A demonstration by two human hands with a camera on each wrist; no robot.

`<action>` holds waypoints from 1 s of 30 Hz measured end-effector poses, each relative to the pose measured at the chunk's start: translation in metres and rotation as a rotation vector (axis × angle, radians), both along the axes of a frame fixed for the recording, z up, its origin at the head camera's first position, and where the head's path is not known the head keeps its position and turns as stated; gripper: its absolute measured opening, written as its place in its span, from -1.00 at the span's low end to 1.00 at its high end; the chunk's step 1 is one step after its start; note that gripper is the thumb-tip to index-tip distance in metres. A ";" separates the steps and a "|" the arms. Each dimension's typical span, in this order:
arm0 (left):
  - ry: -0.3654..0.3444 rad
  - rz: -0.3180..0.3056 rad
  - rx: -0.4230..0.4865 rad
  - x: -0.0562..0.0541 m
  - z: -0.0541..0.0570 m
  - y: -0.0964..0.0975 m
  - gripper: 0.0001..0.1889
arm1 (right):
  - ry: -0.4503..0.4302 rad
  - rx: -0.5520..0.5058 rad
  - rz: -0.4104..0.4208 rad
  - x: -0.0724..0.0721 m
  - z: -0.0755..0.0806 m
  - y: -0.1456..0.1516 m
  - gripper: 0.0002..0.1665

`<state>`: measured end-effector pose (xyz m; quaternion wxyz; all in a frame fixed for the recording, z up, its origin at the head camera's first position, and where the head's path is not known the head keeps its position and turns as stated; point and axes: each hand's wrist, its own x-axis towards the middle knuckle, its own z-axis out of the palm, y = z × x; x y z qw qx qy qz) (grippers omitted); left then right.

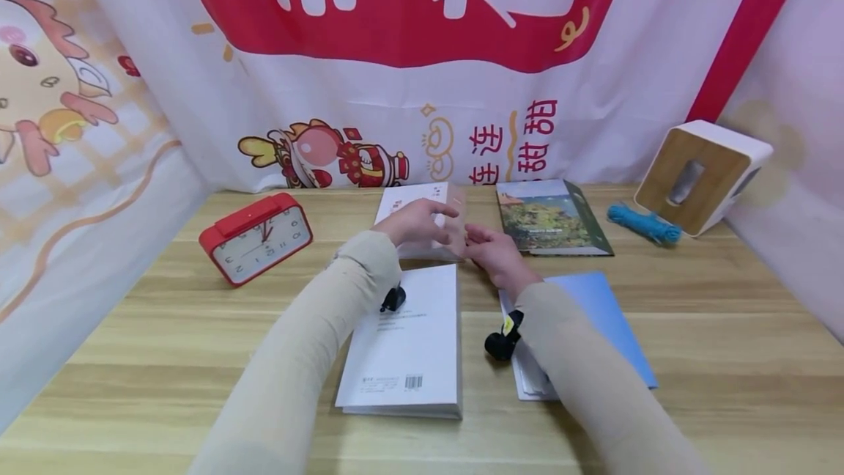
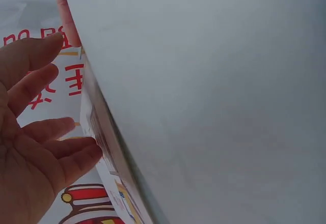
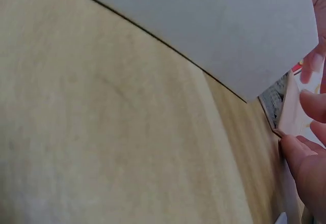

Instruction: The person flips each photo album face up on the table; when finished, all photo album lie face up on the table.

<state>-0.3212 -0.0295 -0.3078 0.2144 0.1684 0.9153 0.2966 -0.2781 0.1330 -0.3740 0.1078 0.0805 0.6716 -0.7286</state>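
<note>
A pale book is lying at twelve o'clock on the table, the right hand touching its three-o'clock edge, likely for steadying; whether its fingers are pinching cannot be told. The left hand is reaching over, fingers loosely apart. A white book is lying at six o'clock.

Soft, even light brightens the table; both wrist views are dimmer and hazy, the left fingers shadowed.

- Four books
- Two beige sleeves
- Two black wrist cameras
- One red alarm clock
- One bundle of blue cord
- One wood-fronted box
- One table
</note>
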 end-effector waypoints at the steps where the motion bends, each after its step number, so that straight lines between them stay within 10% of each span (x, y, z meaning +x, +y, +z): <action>1: -0.009 0.010 -0.003 0.000 -0.001 -0.001 -0.45 | 0.011 0.008 0.014 0.000 -0.001 0.000 -0.28; 19: 0.064 -0.043 -0.178 -0.001 -0.010 0.003 -0.47 | 0.059 0.219 0.062 -0.005 -0.008 -0.005 -0.18; 30: 0.252 -0.221 -0.283 -0.006 -0.010 0.010 -0.56 | 0.114 0.358 0.063 -0.004 -0.009 -0.009 -0.30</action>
